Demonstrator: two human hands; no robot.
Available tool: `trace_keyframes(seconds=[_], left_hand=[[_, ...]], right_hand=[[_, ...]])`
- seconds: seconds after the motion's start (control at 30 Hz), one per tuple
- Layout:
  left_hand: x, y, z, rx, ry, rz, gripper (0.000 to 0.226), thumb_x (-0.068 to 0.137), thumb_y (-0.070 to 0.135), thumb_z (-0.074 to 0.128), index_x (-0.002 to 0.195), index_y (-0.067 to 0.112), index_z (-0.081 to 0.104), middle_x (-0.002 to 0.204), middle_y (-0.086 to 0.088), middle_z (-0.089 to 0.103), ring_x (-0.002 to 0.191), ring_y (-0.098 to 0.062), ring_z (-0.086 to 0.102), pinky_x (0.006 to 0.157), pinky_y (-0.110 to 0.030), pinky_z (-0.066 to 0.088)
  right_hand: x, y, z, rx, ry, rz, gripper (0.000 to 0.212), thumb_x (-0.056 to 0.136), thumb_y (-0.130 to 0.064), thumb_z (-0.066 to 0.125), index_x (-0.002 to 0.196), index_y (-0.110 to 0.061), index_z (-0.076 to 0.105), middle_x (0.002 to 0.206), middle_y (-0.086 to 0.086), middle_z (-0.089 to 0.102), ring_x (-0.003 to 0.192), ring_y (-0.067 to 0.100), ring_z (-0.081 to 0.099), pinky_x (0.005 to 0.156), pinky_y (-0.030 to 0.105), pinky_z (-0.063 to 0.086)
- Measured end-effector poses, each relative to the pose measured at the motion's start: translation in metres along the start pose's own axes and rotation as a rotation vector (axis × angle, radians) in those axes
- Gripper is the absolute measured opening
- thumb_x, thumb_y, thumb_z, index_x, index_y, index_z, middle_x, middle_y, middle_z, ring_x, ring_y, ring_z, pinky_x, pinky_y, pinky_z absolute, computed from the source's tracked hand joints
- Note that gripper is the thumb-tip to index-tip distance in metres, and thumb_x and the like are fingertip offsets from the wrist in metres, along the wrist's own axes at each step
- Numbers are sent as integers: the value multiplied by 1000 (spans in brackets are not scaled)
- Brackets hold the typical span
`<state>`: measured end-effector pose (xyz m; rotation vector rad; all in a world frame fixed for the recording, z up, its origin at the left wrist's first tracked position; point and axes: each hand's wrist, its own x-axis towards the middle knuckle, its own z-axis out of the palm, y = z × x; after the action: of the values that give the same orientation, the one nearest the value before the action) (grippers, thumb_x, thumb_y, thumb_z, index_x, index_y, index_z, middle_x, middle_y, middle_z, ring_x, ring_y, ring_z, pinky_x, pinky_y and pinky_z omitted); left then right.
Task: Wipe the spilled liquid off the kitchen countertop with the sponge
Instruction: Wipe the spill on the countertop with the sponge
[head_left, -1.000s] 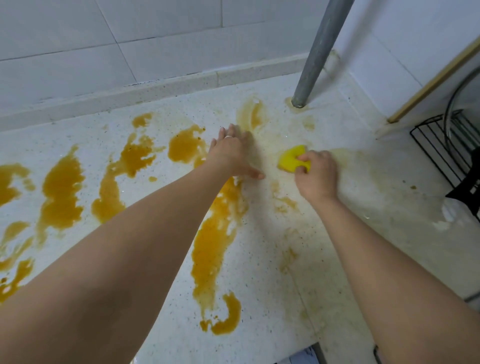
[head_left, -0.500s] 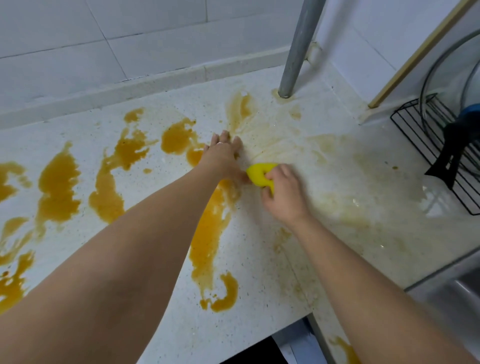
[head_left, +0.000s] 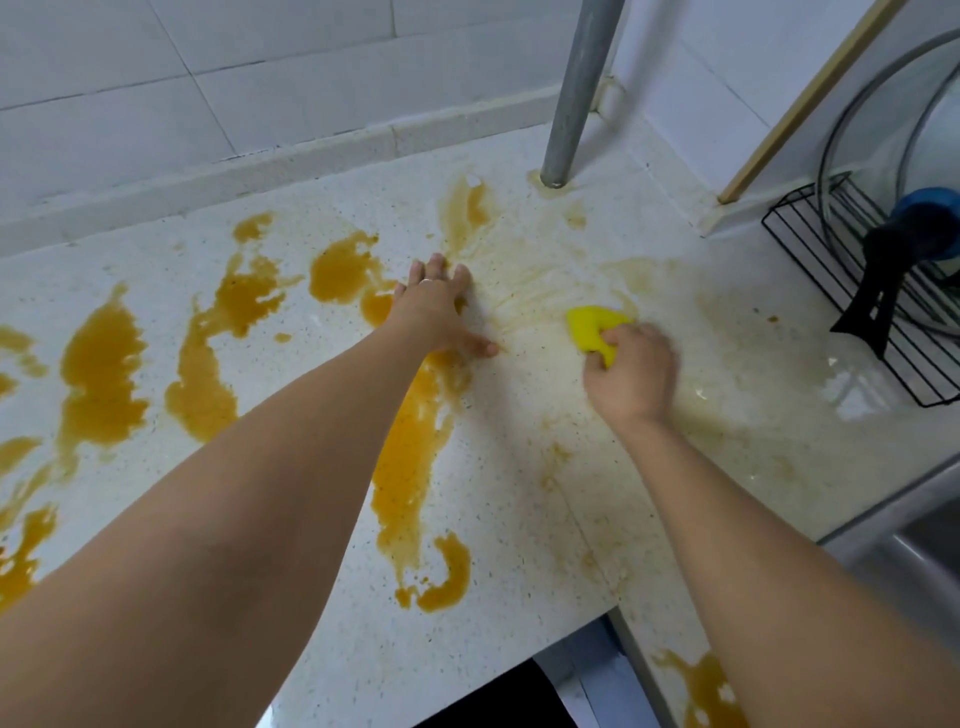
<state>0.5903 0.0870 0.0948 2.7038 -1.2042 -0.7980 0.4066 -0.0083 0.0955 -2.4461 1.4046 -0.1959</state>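
Countertop (head_left: 519, 545): right hand (head_left: 631, 376) grips sponge (head_left: 592, 327), pointing far-left.

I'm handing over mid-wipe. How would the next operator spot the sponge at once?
Start at the grey metal pole standing at the back of the speckled countertop. Come toward the near edge, slightly right, to the right hand. The sponge pokes from its fingers: the only bright yellow solid thing, unlike the darker amber puddles.
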Motion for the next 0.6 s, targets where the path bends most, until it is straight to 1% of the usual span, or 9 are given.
trace_keyframes(seconds=[0.07, 0.13, 0.17, 0.27, 0.33, 0.43, 0.47, 0.53, 0.6], left_hand=[[1, 1, 0, -8, 2, -2, 111, 71, 55, 72, 152, 20, 5, 159, -9, -9, 146, -31, -9, 117, -47, 4], [1, 0, 1, -10, 10, -3, 111, 71, 53, 72, 152, 20, 4, 159, -8, -9, 146, -31, -9, 118, -46, 4], [1, -1, 2, -7, 12, 1, 111, 72, 54, 72, 152, 20, 4, 159, -8, -9, 146, -31, -10, 117, -46, 3], [1, -3, 3, -11, 16, 8, 110, 71, 57, 70, 152, 21, 6, 159, -8, -9, 145, -31, -11, 117, -46, 2], [2, -3, 2, -8, 17, 8, 110, 71, 58, 71, 152, 20, 6, 159, -9, -9, 145, -31, -11, 117, -46, 3], [1, 0, 2, 1, 15, -3, 110, 71, 56, 71, 152, 19, 7, 159, -9, -7, 146, -31, -8, 117, -46, 6], [-1, 0, 2, -2, 16, -5, 109, 71, 57, 71, 152, 19, 9, 159, -10, -4, 146, -32, -6, 117, -46, 9], [-7, -1, 3, -40, 36, -15, 106, 70, 58, 71, 150, 19, 15, 158, -13, 0, 145, -34, -1, 117, -46, 15], [-23, -12, 7, -111, 109, -94, 104, 73, 57, 70, 151, 21, 12, 159, -12, -5, 146, -33, -4, 117, -45, 12]], right_hand=[[-18, -19, 11, 131, -107, -219, 28, 81, -13, 59, 106, -1, 63, 112, 18, 58, 106, 32, 53, 88, 31, 40], [-25, -25, 17, 168, -164, -332, 26, 79, -10, 60, 102, 1, 65, 109, 20, 58, 103, 33, 54, 87, 33, 42], [-19, -20, 13, 139, -142, -291, 26, 80, -10, 59, 103, 0, 64, 111, 20, 57, 104, 34, 53, 87, 34, 42], [1, 5, -2, 70, -36, 0, 27, 86, -12, 53, 109, 0, 59, 119, 19, 52, 110, 33, 49, 89, 33, 40], [-5, 0, 0, 102, -90, -38, 28, 85, -13, 56, 109, 0, 59, 119, 19, 51, 109, 32, 50, 89, 31, 39], [-25, -17, 13, 187, -219, -301, 27, 80, -11, 62, 104, 0, 62, 113, 19, 54, 106, 32, 52, 85, 30, 40], [-22, -16, 12, 171, -198, -294, 26, 81, -11, 61, 105, 0, 62, 113, 19, 55, 107, 32, 52, 86, 31, 40], [-7, -6, 4, 130, -101, -125, 27, 84, -12, 56, 108, 0, 60, 116, 20, 55, 110, 33, 50, 88, 32, 37], [-3, -7, 5, 105, -26, -12, 26, 84, -11, 54, 107, 3, 60, 117, 23, 54, 112, 34, 48, 91, 33, 32]])
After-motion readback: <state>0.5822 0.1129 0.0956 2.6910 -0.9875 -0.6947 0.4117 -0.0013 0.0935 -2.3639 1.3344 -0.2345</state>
